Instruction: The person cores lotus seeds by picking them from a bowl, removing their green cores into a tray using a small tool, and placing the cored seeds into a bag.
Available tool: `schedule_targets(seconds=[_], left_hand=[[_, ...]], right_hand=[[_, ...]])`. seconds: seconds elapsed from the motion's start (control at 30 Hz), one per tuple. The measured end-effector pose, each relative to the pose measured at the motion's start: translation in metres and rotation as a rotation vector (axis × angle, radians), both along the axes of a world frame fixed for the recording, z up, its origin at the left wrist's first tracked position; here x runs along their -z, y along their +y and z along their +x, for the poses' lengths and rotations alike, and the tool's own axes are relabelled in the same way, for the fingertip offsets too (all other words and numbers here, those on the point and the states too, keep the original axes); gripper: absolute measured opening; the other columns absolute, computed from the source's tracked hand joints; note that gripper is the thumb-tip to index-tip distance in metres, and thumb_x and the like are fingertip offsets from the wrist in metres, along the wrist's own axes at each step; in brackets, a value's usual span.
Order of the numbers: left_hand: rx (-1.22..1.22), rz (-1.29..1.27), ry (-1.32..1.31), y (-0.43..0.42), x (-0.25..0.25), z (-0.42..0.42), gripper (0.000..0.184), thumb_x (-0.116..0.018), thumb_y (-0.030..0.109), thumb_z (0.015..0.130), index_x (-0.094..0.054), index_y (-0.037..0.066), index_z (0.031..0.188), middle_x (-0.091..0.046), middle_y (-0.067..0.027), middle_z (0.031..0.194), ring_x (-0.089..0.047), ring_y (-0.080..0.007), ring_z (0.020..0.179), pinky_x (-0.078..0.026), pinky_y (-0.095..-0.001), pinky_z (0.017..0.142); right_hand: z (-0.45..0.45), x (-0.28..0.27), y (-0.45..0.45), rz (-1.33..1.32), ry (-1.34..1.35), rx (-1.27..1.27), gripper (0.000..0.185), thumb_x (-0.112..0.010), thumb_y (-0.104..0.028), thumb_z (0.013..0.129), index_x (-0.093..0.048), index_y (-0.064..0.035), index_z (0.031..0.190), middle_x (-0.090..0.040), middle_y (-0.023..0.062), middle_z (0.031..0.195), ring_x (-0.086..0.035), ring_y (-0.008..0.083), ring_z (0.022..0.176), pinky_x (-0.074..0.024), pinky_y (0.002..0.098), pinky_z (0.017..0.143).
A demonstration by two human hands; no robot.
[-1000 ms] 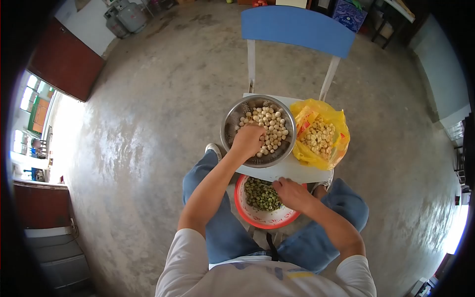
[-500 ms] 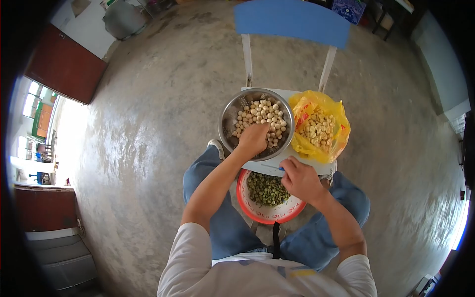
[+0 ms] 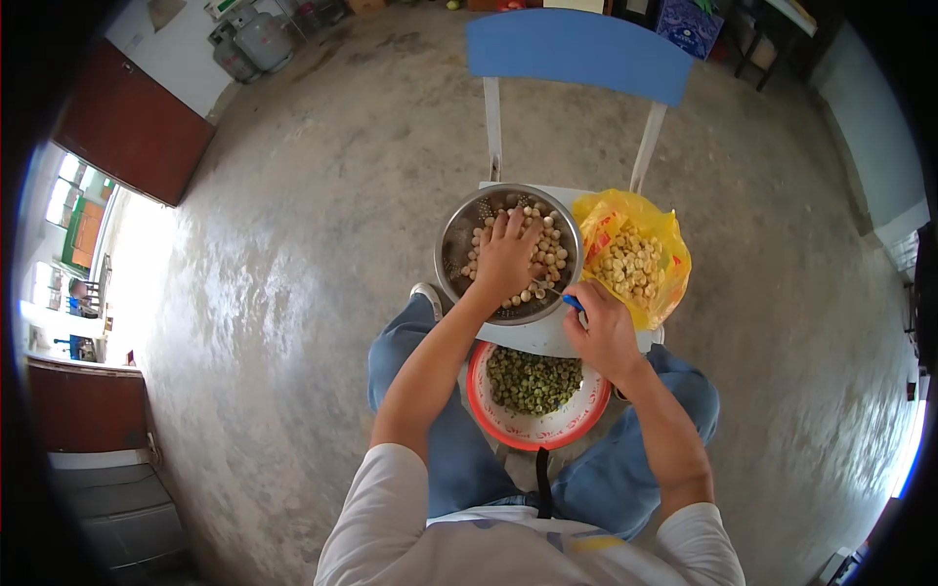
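Note:
My left hand point(image 3: 508, 256) lies over the round, pale beige balls point(image 3: 550, 252) in a metal colander point(image 3: 452, 244), its fingers spread. The kind of the balls is too small to tell. My right hand point(image 3: 602, 330) is closed around the blue handle of a small knife point(image 3: 573, 302); its thin metal end points left over the colander's near rim. To the right, an open yellow plastic bag point(image 3: 668, 217) holds pale yellowish pieces point(image 3: 628, 264). Below the hands, a red-rimmed basin point(image 3: 528, 430) contains green-brown pieces point(image 3: 532, 379).
Colander and bag stand on the white seat of a chair point(image 3: 528, 339) with a blue backrest point(image 3: 576, 51). My legs straddle the basin. Grey gas cylinders point(image 3: 262, 39) stand at the far left wall, near a dark red door point(image 3: 137, 122).
My left hand has gone from bent fingers among the balls to spread fingers over them. My right hand has moved slightly up, bringing the knife to the colander's rim.

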State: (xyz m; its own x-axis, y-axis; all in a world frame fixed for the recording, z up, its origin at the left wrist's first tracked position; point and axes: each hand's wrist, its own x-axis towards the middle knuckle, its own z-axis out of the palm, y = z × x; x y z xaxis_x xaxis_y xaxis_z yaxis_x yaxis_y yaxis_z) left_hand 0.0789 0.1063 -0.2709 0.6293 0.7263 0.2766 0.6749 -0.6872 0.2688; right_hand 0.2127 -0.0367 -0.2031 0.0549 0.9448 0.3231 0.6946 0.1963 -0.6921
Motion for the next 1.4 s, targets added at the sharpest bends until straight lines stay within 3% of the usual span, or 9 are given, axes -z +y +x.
schedule_targets(seconds=[0.07,0.17,0.27,0.37,0.47,0.57,0.77,0.87,1.4], left_hand=[[0.034,0.094,0.034,-0.005,-0.003,-0.001,0.052,-0.070,0.016,0.067,-0.053,0.010,0.115,-0.045,-0.0125,0.122,-0.044,-0.0385,0.114,-0.045,-0.0454,0.085],[0.036,-0.186,0.167,-0.013,-0.015,-0.010,0.042,-0.069,0.013,0.067,-0.058,0.009,0.107,-0.047,-0.0115,0.117,-0.044,-0.0369,0.113,-0.048,-0.0432,0.080],[0.098,-0.189,0.194,-0.018,-0.009,-0.020,0.031,-0.067,0.008,0.068,-0.062,0.009,0.098,-0.050,-0.0097,0.110,-0.045,-0.0354,0.113,-0.049,-0.0401,0.074],[0.159,-0.181,0.113,-0.010,0.001,-0.024,0.028,-0.066,0.005,0.068,-0.063,0.009,0.096,-0.058,-0.0088,0.099,-0.053,-0.0335,0.102,-0.051,-0.0377,0.073],[0.143,-0.395,-0.279,-0.001,0.003,-0.024,0.027,-0.064,0.002,0.072,-0.063,0.010,0.098,-0.062,-0.0088,0.085,-0.060,-0.0290,0.085,-0.052,-0.0332,0.071],[-0.036,-0.825,-0.415,0.002,-0.016,-0.020,0.017,-0.061,0.004,0.081,-0.062,0.005,0.097,-0.064,-0.0075,0.085,-0.062,-0.0197,0.069,-0.050,-0.0294,0.064],[-0.150,-1.717,-1.146,0.007,-0.016,-0.024,0.021,-0.053,0.015,0.090,-0.058,0.004,0.107,-0.064,-0.0071,0.089,-0.063,-0.0176,0.077,-0.051,-0.0252,0.064],[-0.220,-1.762,-1.128,0.005,-0.017,-0.021,0.023,-0.051,0.020,0.092,-0.057,0.006,0.109,-0.064,-0.0072,0.092,-0.064,-0.0181,0.079,-0.052,-0.0244,0.064],[-0.031,-1.410,-1.068,-0.002,-0.019,-0.018,0.022,-0.059,0.000,0.083,-0.060,0.006,0.105,-0.063,-0.0047,0.098,-0.062,-0.0150,0.091,-0.055,-0.0313,0.079]], right_hand=[[0.000,0.001,0.002,-0.008,0.003,0.010,0.016,-0.056,-0.002,0.074,-0.053,-0.0038,0.089,-0.058,0.0124,0.081,-0.060,0.0317,0.068,-0.0490,0.0375,0.058],[0.005,0.009,-0.001,-0.015,-0.018,0.022,0.016,-0.056,-0.001,0.073,-0.053,-0.0034,0.089,-0.057,0.0126,0.081,-0.060,0.0316,0.068,-0.0490,0.0371,0.058],[0.009,0.006,-0.005,-0.047,-0.020,0.037,0.016,-0.055,-0.001,0.073,-0.053,-0.0031,0.089,-0.057,0.0126,0.080,-0.060,0.0313,0.067,-0.0490,0.0370,0.058],[0.010,0.007,-0.008,-0.034,-0.009,0.038,0.016,-0.055,-0.001,0.073,-0.053,-0.0027,0.089,-0.057,0.0129,0.080,-0.059,0.0311,0.067,-0.0489,0.0371,0.058],[0.013,0.010,-0.009,-0.036,0.007,0.035,0.017,-0.056,0.000,0.073,-0.053,-0.0025,0.090,-0.057,0.0131,0.080,-0.059,0.0309,0.067,-0.0483,0.0371,0.057],[0.014,0.006,-0.011,-0.078,0.022,0.042,0.017,-0.056,0.000,0.073,-0.054,-0.0019,0.090,-0.057,0.0136,0.080,-0.059,0.0304,0.067,-0.0474,0.0361,0.056],[0.015,0.008,-0.013,-0.155,0.179,0.056,0.012,-0.058,-0.002,0.076,-0.054,0.0004,0.087,-0.056,0.0130,0.077,-0.057,0.0254,0.062,-0.0459,0.0325,0.055],[0.017,0.014,-0.014,-0.125,0.247,0.050,0.011,-0.060,-0.005,0.078,-0.054,0.0010,0.085,-0.056,0.0125,0.075,-0.056,0.0230,0.061,-0.0456,0.0312,0.055],[0.010,0.011,-0.009,-0.217,0.432,0.079,0.014,-0.055,-0.010,0.089,-0.057,0.0022,0.094,-0.056,0.0071,0.069,-0.048,0.0090,0.061,-0.0414,0.0246,0.057]])
